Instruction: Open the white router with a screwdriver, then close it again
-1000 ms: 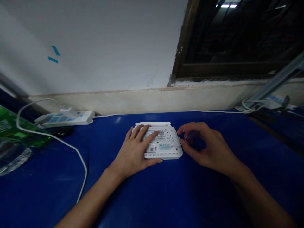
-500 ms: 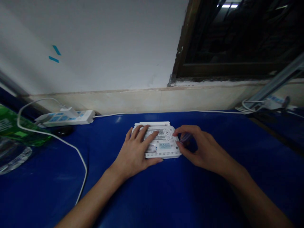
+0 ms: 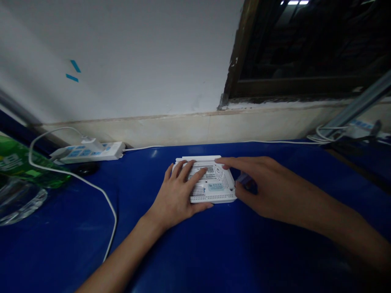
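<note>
At nine o'clock from the router, a green plastic bottle (image 3: 14, 158) lies on the desk (image 3: 195, 252); nearer ten, a white power strip (image 3: 113, 151) carries a plugged-in charger (image 3: 92, 145). The left hand (image 3: 174, 197) rests spread over the nine-o'clock half of the white router (image 3: 226, 181), which lies label side up at centre. At its three-o'clock side, the right hand (image 3: 265, 185) curls round a purple-handled screwdriver (image 3: 249, 183), forefinger stretched toward the router's two-o'clock corner.
</note>
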Demonstrator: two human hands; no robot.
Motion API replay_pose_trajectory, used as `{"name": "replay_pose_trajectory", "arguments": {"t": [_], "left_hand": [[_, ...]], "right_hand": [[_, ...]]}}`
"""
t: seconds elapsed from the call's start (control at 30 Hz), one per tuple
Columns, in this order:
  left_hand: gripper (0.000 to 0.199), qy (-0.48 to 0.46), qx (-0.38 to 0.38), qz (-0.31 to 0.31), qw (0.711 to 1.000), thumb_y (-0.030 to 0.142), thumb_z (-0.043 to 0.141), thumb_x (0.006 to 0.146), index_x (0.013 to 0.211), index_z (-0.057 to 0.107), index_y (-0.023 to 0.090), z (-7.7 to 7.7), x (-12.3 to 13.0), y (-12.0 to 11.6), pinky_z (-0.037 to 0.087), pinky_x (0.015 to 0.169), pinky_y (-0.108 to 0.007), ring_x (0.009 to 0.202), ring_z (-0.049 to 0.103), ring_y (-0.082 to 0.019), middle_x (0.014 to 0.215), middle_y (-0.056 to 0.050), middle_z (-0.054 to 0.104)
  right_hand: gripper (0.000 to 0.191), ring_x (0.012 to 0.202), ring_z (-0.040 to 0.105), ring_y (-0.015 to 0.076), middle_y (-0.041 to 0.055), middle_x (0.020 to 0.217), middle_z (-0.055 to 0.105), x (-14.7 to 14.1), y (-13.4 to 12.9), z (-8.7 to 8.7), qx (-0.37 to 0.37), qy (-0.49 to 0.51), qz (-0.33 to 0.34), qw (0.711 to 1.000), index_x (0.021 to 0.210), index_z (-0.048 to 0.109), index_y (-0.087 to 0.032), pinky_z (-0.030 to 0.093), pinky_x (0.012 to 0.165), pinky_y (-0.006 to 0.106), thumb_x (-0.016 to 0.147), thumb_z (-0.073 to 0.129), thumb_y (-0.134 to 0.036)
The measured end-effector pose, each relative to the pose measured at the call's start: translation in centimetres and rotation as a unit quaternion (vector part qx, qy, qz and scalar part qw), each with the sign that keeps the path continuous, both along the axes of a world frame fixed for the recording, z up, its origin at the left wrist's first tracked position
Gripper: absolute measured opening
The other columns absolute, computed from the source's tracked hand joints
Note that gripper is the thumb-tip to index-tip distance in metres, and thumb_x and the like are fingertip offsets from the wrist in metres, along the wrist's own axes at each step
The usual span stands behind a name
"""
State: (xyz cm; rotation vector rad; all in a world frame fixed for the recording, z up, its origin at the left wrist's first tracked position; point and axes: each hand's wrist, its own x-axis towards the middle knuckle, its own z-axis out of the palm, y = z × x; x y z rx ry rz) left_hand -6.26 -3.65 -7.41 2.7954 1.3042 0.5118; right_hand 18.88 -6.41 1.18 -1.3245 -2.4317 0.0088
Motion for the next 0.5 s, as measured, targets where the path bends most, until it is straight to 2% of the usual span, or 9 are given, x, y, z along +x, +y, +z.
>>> {"name": "replay_pose_trajectory", "arguments": {"t": [0.1,0.17,0.23,0.3,0.37,0.43,0.5], "left_hand": [[0.091,-0.003,-0.001,-0.002,1.0,0.083,0.056,0.083,0.156,0.042,0.029,0.06,-0.01,-0.03,0.026,0.119,-0.068,0.147,0.034,-0.042,0.16,-0.016,0.04],[0.091,-0.005,-0.003,-0.002,1.0,0.082,0.057,0.083,0.155,0.042,0.029,0.08,-0.01,-0.03,0.026,0.119,-0.068,0.146,0.035,-0.042,0.16,-0.016,0.04],[0.091,-0.007,-0.004,-0.003,1.0,0.081,0.058,0.083,0.155,0.043,0.028,0.09,0.01,-0.02,0.026,0.118,-0.068,0.146,0.035,-0.043,0.16,-0.016,0.04],[0.091,-0.007,-0.004,-0.003,1.0,0.081,0.058,0.083,0.155,0.043,0.028,0.11,0.02,0.0,0.026,0.118,-0.069,0.146,0.035,-0.043,0.16,-0.016,0.04],[0.091,-0.006,-0.006,-0.002,1.0,0.082,0.058,0.083,0.155,0.043,0.028,0.13,0.03,0.02,0.027,0.118,-0.069,0.146,0.035,-0.043,0.16,-0.016,0.04],[0.091,-0.002,-0.009,-0.002,1.0,0.082,0.058,0.083,0.155,0.042,0.029,0.14,0.02,0.02,0.027,0.118,-0.069,0.146,0.036,-0.043,0.16,-0.016,0.039],[0.091,0.0,-0.009,-0.003,1.0,0.082,0.058,0.083,0.156,0.042,0.029,0.13,0.02,0.02,0.027,0.118,-0.069,0.146,0.036,-0.043,0.16,-0.016,0.039]], "right_hand": [[0.029,0.082,0.075,0.0239,0.0057,0.104,0.079,-0.41,0.45,-0.15,0.0,-0.015,-0.002,1.0,0.124,0.069,-0.026,0.059,0.076,0.037,0.097,0.06,-0.03],[0.03,0.088,0.075,0.0232,0.0056,0.107,0.078,-0.53,0.59,-0.19,-0.006,-0.004,0.014,1.0,0.128,0.066,-0.026,0.059,0.079,0.036,0.101,0.052,-0.026],[0.044,0.1,0.073,0.0226,0.0054,0.119,0.075,-0.53,0.54,-0.12,-0.007,0.012,0.036,0.999,0.138,0.058,-0.028,0.058,0.084,0.035,0.097,0.053,-0.015],[0.053,0.103,0.072,0.0232,0.0057,0.122,0.073,-0.48,0.41,-0.04,-0.007,0.016,0.035,0.999,0.14,0.055,-0.028,0.058,0.083,0.034,0.09,0.058,-0.011],[0.036,0.093,0.073,0.0237,0.0053,0.109,0.075,-0.46,0.32,-0.06,-0.014,0.008,0.015,1.0,0.127,0.064,-0.025,0.058,0.077,0.035,0.091,0.061,-0.019],[0.02,0.084,0.074,0.0232,0.0041,0.097,0.076,-0.48,0.28,-0.18,-0.024,-0.004,0.009,1.0,0.113,0.07,-0.024,0.057,0.075,0.036,0.098,0.057,-0.027],[0.026,0.089,0.074,0.0226,0.0041,0.103,0.076,-0.51,0.19,-0.28,-0.025,-0.004,0.022,0.999,0.121,0.068,-0.025,0.057,0.08,0.037,0.102,0.05,-0.024]]}}
